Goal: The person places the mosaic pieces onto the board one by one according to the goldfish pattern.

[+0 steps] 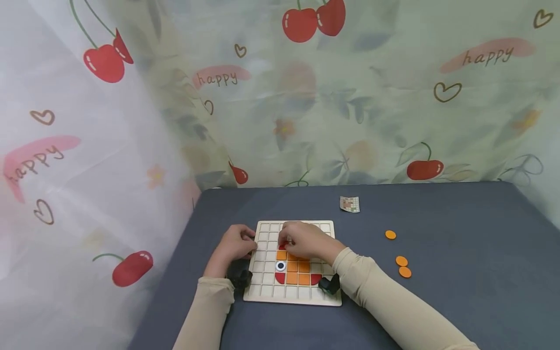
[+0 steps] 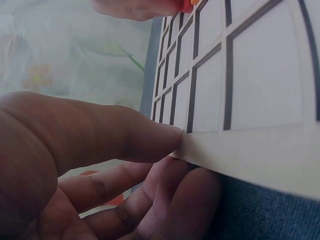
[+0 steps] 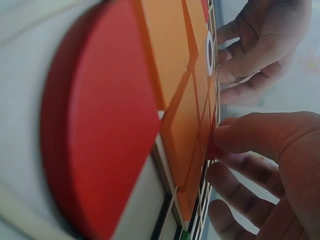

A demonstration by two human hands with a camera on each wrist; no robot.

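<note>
A pale wooden grid board (image 1: 267, 294) lies on the table, with orange square tiles (image 1: 304, 278), rounded red tiles (image 1: 279, 278) and an eye disc (image 1: 281, 266) set in its cells. At the board's left edge, my left hand (image 1: 234, 245) grips the rim; its thumb (image 2: 150, 137) lies on the frame while the other fingers curl beside and below. My right hand (image 1: 308, 239) is over the upper middle of the grid, pinching a red tile (image 1: 282, 247) between thumb and fingertips above the orange tiles. The right palm hides some cells.
Three orange round pieces (image 1: 390, 235) lie on the table right of the board, two of them touching. A small printed card (image 1: 349, 204) lies behind the board. Patterned curtains (image 1: 367, 97) enclose the dark table (image 1: 472, 272) at the back and left.
</note>
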